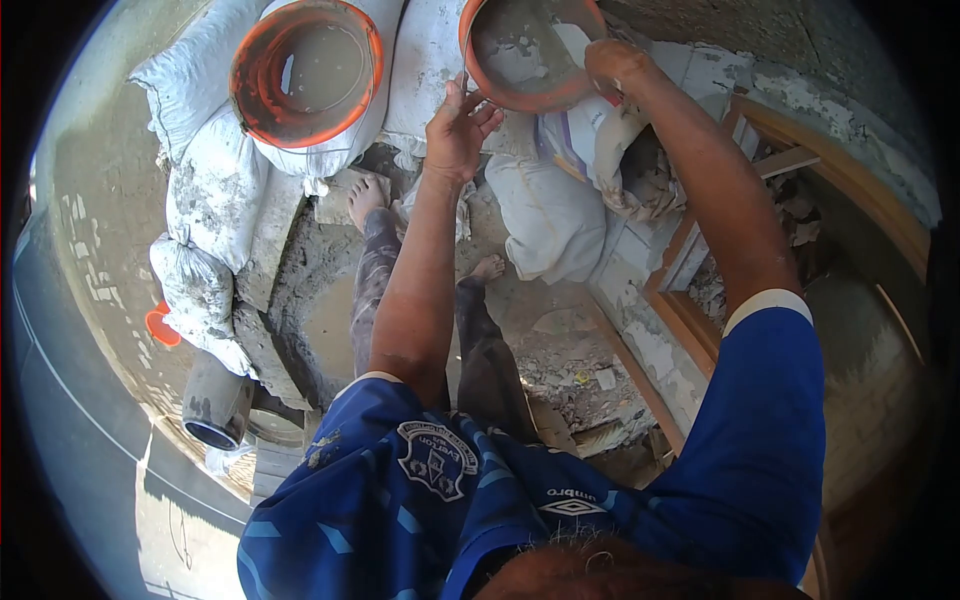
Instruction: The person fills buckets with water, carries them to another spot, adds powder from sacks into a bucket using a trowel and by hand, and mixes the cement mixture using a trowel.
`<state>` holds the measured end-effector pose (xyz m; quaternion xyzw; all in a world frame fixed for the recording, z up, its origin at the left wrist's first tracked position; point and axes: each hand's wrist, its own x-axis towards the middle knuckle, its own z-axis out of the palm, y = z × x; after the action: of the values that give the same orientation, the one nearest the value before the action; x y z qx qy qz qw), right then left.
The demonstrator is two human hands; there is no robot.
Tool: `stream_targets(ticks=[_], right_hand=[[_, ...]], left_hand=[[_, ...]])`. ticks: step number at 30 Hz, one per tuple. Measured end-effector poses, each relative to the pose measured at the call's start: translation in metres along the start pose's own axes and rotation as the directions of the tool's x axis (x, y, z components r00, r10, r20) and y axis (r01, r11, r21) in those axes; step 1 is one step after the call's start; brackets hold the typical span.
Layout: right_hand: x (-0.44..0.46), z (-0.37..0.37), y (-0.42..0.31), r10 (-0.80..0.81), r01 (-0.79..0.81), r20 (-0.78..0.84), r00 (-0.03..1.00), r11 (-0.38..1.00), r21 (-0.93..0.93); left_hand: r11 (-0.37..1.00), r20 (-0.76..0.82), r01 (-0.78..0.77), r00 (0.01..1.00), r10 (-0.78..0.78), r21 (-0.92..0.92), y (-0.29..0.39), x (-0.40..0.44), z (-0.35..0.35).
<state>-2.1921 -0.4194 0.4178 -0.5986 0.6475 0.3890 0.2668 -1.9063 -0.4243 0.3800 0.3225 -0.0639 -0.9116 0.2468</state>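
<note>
My right hand (615,65) is closed around a trowel (573,42), its pale flat blade reaching over the inside of an orange bucket (540,101) at the top. Wet grey mortar (515,55) lies in that bucket. At the bucket's near left rim, my left hand (455,135) has its fingers apart, close to the wire handle; whether it touches the rim I cannot tell. A second orange bucket (245,95) holds watery grey liquid and stands to the left on white sacks.
Filled white sacks (215,180) line the left, and another sack (550,215) lies below the right bucket. A dark pipe piece (218,400) is at lower left. A brown wooden frame (690,310) stands at right, with rubble (600,385) on the floor.
</note>
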Motion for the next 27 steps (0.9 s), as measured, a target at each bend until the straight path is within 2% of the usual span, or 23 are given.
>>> stream_targets(ticks=[1, 2, 4, 5, 6, 8, 11, 12, 14, 15, 16, 18, 20, 23, 27], right_hand=[[-0.011, -0.002, -0.001, -0.103, 0.123, 0.17, 0.98, 0.986, -0.116], [-0.026, -0.011, -0.005, -0.098, 0.119, 0.17, 0.981, 0.985, -0.121], [-0.051, -0.036, -0.018, -0.114, 0.04, 0.261, 0.959, 0.961, 0.272], [-0.046, -0.013, -0.014, -0.118, 0.043, 0.26, 0.958, 0.959, 0.279], [-0.035, 0.028, -0.005, -0.047, -0.181, 0.325, 0.945, 0.752, 0.634], [-0.043, 0.031, -0.015, -0.017, -0.376, 0.413, 0.911, 0.38, 0.845], [-0.065, 0.025, -0.036, -0.173, -0.37, 0.362, 0.916, -0.016, 0.929], [-0.071, 0.026, -0.046, -0.175, -0.364, 0.355, 0.918, -0.025, 0.931], [-0.079, 0.025, -0.06, -0.127, -0.319, 0.293, 0.948, -0.315, 0.894], [-0.074, 0.035, -0.065, -0.135, -0.29, 0.257, 0.957, -0.404, 0.867], [-0.072, 0.041, -0.071, -0.129, -0.274, 0.242, 0.962, -0.415, 0.867], [-0.072, 0.048, -0.08, -0.091, -0.191, 0.169, 0.981, -0.555, 0.81], [-0.076, 0.053, -0.079, -0.086, -0.168, 0.146, 0.986, -0.601, 0.781], [-0.091, 0.048, -0.072, -0.091, -0.174, 0.149, 0.985, -0.594, 0.786], [-0.105, 0.036, -0.051, 0.014, -0.165, 0.184, 0.983, -0.384, 0.908]], left_hand=[[0.999, -0.007, -0.005, 1.0, 0.006, 0.034, 0.001, -0.003, 0.004], [0.998, -0.013, -0.013, 1.0, 0.014, 0.068, 0.002, -0.003, 0.007], [0.997, 0.025, -0.019, 1.0, 0.017, 0.08, 0.005, 0.001, 0.006], [0.995, 0.056, -0.018, 0.998, 0.013, 0.095, 0.007, 0.001, 0.002], [0.995, 0.05, -0.019, 0.999, 0.014, 0.102, 0.009, 0.0, 0.0], [0.979, 0.072, -0.034, 0.997, 0.02, 0.199, 0.009, 0.001, 0.001], [0.969, 0.053, -0.062, 0.997, 0.05, 0.239, 0.01, 0.001, 0.001], [0.966, 0.055, -0.061, 0.997, 0.048, 0.25, 0.009, 0.0, 0.001], [0.959, 0.023, -0.07, 0.998, 0.066, 0.274, 0.008, 0.002, -0.001], [0.955, 0.034, -0.074, 0.997, 0.067, 0.287, 0.007, 0.002, -0.001], [0.949, 0.023, -0.072, 0.997, 0.068, 0.307, 0.006, 0.002, -0.001], [0.938, 0.026, -0.074, 0.997, 0.07, 0.339, 0.006, 0.004, 0.002], [0.944, 0.019, -0.058, 0.998, 0.055, 0.326, 0.002, 0.002, 0.006], [0.94, 0.037, -0.041, 0.999, 0.03, 0.339, -0.005, 0.002, 0.008], [0.94, 0.06, -0.02, 0.998, -0.001, 0.34, -0.009, 0.001, 0.016]])
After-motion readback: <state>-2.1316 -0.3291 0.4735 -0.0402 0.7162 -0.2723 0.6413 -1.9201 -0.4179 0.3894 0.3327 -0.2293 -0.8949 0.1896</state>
